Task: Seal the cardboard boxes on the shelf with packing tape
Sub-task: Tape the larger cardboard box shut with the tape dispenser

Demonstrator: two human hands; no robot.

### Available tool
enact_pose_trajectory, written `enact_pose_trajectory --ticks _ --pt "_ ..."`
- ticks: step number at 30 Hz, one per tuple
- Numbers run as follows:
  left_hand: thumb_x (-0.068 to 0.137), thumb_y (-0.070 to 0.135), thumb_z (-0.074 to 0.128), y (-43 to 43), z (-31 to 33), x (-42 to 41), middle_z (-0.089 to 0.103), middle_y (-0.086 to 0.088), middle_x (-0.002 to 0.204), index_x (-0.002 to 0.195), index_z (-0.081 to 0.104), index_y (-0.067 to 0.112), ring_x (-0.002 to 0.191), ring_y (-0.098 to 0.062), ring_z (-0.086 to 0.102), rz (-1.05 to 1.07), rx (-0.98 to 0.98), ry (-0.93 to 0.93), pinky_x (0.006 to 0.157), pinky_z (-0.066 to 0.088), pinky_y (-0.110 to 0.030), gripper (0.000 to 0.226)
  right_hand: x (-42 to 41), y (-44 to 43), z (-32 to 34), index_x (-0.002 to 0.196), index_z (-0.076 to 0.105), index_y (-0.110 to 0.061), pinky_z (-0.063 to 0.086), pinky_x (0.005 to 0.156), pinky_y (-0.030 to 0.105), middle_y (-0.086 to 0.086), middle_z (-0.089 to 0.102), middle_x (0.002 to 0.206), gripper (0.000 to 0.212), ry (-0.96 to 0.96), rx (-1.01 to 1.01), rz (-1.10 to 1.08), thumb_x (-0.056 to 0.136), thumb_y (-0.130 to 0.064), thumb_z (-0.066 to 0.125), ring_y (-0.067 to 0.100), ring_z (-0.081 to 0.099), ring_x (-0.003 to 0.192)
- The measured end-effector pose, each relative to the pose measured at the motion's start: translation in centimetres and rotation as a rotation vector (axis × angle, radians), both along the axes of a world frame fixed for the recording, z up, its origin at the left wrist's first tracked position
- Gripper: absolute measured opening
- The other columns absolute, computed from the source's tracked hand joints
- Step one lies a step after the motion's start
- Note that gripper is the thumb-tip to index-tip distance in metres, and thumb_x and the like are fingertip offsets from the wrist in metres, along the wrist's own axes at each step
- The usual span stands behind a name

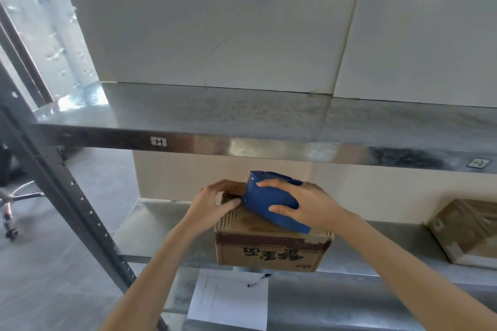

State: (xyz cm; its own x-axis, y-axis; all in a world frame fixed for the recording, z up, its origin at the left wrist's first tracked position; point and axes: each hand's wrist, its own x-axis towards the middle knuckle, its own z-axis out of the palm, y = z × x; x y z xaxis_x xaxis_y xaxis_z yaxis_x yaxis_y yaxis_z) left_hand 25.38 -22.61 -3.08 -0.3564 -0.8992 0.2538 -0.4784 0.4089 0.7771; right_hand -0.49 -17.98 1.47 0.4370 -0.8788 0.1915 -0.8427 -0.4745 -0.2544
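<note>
A brown cardboard box (271, 252) with dark printed characters stands on the middle metal shelf (166, 226). On its top lies a blue tape dispenser (269, 196), which my right hand (304, 204) grips from the right, fingers wrapped over its body. My left hand (215, 201) rests on the box's far left top corner, right at the dispenser's front end, with curled fingers pressing there. Whether it pinches tape I cannot tell.
A second box (470, 231) wrapped in clear tape sits at the right of the same shelf. The upper shelf (242, 121) juts out overhead. A sheet of paper (228, 298) and a pen (259, 279) lie on the shelf below. An office chair base (13, 204) stands at left.
</note>
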Motion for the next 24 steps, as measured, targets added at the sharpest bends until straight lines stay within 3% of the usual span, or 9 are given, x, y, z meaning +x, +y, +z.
enact_pose_trajectory --ticks 2,4,7,9,11,15,17,21,24 --pt "0.088 0.018 0.071 -0.5 0.9 -0.1 0.071 0.016 0.109 0.112 0.069 0.028 0.106 0.001 0.063 0.021 0.021 0.058 0.099 0.049 -0.033 0.026 0.1 0.3 0.5 0.138 0.017 -0.065 0.041 0.052 0.019 -0.011 0.066 0.077 0.058 -0.023 -0.041 0.016 0.087 -0.068 0.045 0.003 0.047 0.051" --pt "0.09 0.013 0.069 -0.7 1.8 -0.3 0.072 0.012 0.11 0.116 0.069 0.024 0.106 -0.001 0.065 0.001 0.046 0.117 0.099 0.05 -0.034 0.028 0.3 0.7 0.7 0.14 0.02 -0.062 0.044 0.052 0.022 -0.012 0.065 0.076 0.059 -0.017 -0.073 0.046 0.087 -0.067 0.047 0.005 0.046 0.05" --pt "0.09 -0.003 0.062 -0.7 3.0 -0.8 0.071 0.014 0.11 0.116 0.067 0.025 0.105 -0.002 0.065 -0.093 0.06 0.152 0.092 0.052 -0.028 0.039 0.6 1.4 1.1 0.142 0.029 -0.055 0.038 0.044 0.018 -0.019 0.048 0.058 0.055 0.011 -0.132 0.07 0.091 -0.06 0.047 0.005 0.04 0.044" --pt "0.088 -0.013 0.055 -0.4 3.7 -1.1 0.07 0.024 0.108 0.114 0.065 0.032 0.105 0.003 0.064 -0.161 0.094 0.16 0.086 0.05 -0.018 0.053 0.6 1.9 1.3 0.143 0.032 -0.054 0.034 0.043 0.015 -0.019 0.045 0.057 0.054 0.01 -0.149 0.073 0.093 -0.055 0.051 0.004 0.037 0.042" --pt "0.09 -0.014 0.052 -0.2 4.1 -1.3 0.069 0.028 0.109 0.114 0.064 0.034 0.107 0.003 0.063 -0.204 0.125 0.151 0.086 0.049 -0.014 0.056 0.4 2.3 1.4 0.144 0.034 -0.052 0.041 0.045 0.023 -0.015 0.049 0.059 0.055 -0.003 -0.143 0.087 0.094 -0.051 0.056 0.007 0.036 0.043" --pt "0.091 -0.015 0.049 -0.1 4.1 -1.2 0.072 0.018 0.106 0.112 0.065 0.03 0.104 -0.003 0.066 -0.253 0.194 0.144 0.087 0.05 -0.017 0.052 0.3 3.0 1.7 0.144 0.041 -0.046 0.039 0.042 0.031 -0.012 0.028 0.046 0.055 -0.015 -0.16 0.094 0.093 -0.045 0.061 0.011 0.028 0.039" --pt "0.089 -0.017 0.049 0.0 4.1 -1.3 0.073 0.017 0.105 0.111 0.066 0.028 0.102 -0.001 0.066 -0.251 0.191 0.141 0.085 0.05 -0.015 0.053 0.4 3.3 1.8 0.144 0.039 -0.047 0.038 0.042 0.031 -0.008 0.031 0.046 0.054 0.005 -0.167 0.096 0.094 -0.047 0.059 0.014 0.028 0.04" --pt "0.086 -0.019 0.055 -0.2 3.9 -1.6 0.072 0.004 0.109 0.109 0.067 0.024 0.103 -0.01 0.067 -0.242 0.18 0.17 0.087 0.055 -0.029 0.05 0.6 3.7 1.7 0.144 0.035 -0.051 0.033 0.042 0.028 -0.004 0.033 0.046 0.055 0.011 -0.159 0.096 0.094 -0.049 0.057 0.017 0.028 0.041" --pt "0.082 -0.024 0.053 -0.2 3.7 -1.8 0.072 0.003 0.106 0.105 0.067 0.025 0.099 -0.008 0.067 -0.222 0.162 0.176 0.084 0.055 -0.028 0.055 0.7 3.7 1.8 0.144 0.032 -0.053 0.031 0.042 0.025 -0.004 0.035 0.046 0.058 -0.024 -0.089 0.095 0.092 -0.051 0.059 0.017 0.034 0.042"
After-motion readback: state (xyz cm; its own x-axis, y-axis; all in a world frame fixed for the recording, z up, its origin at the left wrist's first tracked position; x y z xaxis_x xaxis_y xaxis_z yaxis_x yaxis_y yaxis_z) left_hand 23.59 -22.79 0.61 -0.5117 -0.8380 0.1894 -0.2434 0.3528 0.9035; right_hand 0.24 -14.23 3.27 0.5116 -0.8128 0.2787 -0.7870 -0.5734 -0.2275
